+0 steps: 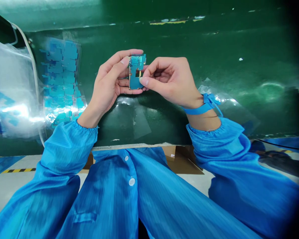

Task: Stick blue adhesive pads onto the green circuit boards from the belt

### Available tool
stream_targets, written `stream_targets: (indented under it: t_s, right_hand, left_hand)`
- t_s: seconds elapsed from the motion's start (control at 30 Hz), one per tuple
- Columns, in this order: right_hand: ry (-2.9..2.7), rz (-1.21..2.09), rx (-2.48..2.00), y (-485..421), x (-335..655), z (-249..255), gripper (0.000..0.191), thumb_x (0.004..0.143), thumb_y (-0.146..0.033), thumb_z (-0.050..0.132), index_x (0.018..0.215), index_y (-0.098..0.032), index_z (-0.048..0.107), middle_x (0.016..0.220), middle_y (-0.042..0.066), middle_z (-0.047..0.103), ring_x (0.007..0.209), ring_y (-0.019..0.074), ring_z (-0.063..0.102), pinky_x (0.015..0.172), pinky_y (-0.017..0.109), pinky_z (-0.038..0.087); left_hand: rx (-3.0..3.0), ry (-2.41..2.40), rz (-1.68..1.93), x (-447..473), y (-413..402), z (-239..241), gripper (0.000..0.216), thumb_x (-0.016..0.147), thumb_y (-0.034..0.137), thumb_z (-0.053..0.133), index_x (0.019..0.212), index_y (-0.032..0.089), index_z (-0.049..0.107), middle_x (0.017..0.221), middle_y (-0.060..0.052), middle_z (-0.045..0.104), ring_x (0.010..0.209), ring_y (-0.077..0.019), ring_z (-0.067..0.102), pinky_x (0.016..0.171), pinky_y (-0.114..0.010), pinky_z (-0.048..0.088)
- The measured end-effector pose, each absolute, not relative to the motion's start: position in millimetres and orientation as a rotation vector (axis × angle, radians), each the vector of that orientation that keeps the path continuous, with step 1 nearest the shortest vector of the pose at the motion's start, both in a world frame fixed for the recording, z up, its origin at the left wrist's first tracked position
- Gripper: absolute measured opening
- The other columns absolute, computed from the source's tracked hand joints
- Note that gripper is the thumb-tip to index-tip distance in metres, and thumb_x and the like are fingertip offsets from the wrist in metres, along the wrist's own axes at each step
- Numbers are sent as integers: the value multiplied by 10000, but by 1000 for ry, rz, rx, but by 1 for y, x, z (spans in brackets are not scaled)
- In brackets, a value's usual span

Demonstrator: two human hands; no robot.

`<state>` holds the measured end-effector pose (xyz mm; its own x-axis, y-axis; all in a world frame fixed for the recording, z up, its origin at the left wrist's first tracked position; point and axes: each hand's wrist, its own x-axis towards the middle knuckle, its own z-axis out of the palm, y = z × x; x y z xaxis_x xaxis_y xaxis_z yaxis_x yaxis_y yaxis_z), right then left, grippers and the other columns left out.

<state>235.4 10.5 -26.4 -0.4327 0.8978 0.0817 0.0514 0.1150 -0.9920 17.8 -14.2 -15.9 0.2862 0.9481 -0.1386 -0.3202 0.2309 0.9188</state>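
Observation:
A small circuit board [136,82] with a blue face and gold-toned edges is held upright above the green bench. My left hand [112,74] grips it by the edges, with the thumb at its upper left side and the fingers behind and below. My right hand [168,76] pinches at the board's lower right, thumb and forefinger together by a notch in its edge. Whether a separate small part or film is between those fingertips cannot be made out. A blue strap [200,108] is around my right wrist.
Left of my hands, a clear sheet carries rows of blue cut pieces [61,76]. Beyond it lie a pale cable [35,73] and shiny plastic bags [12,99]. Clear film [139,122] rests on the green bench [239,43]. Below the front edge stands a cardboard box [184,162].

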Motion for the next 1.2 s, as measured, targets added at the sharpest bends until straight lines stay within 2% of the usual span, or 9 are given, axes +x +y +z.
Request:
stream_targets:
  t_s: [0.4,0.57,0.7,0.83,1.0,1.2]
  right_hand:
    - [-1606,1478,-913,11,236,-26,500,828,-610,997,852,-198,715,856,43,700,826,173,691,840,366,681]
    - [-1539,1511,-942,11,235,-24,494,770,-568,1044,832,-189,733,841,50,697,804,178,677,820,355,661]
    - [-1560,1484,-941,11,235,-24,522,736,-628,1047,827,-209,749,830,50,696,823,209,671,834,403,667]
    - [-1599,1440,-948,11,236,-23,570,740,-707,1015,820,-216,737,835,47,694,818,202,655,880,414,667]
    - [-1644,1382,-960,12,236,-26,607,766,-762,974,825,-215,718,853,54,697,800,185,621,827,373,640]
    - [-1668,1371,-967,12,235,-26,610,761,-785,964,812,-228,720,854,53,692,796,199,619,795,398,632]
  left_hand:
    - [945,881,1019,18,-14,-16,399,1090,493,710,1375,217,755,1255,-82,837,976,-309,857,823,-415,773]
    - [897,873,1064,22,-14,-17,393,1031,534,767,1293,241,785,1199,-74,846,919,-304,859,763,-377,759]
    - [904,873,1060,22,-13,-19,374,1015,535,782,1270,261,794,1167,-49,850,908,-291,855,762,-366,762]
    - [928,883,1086,20,-12,-21,391,1014,560,766,1271,269,808,1118,-52,851,917,-314,855,742,-379,761]
    - [942,888,1064,20,-12,-21,408,1028,539,763,1311,247,785,1217,-56,842,968,-316,854,764,-396,769]
    - [925,842,1074,20,-13,-20,346,1051,516,753,1271,254,802,1240,-46,843,953,-303,854,765,-386,766]
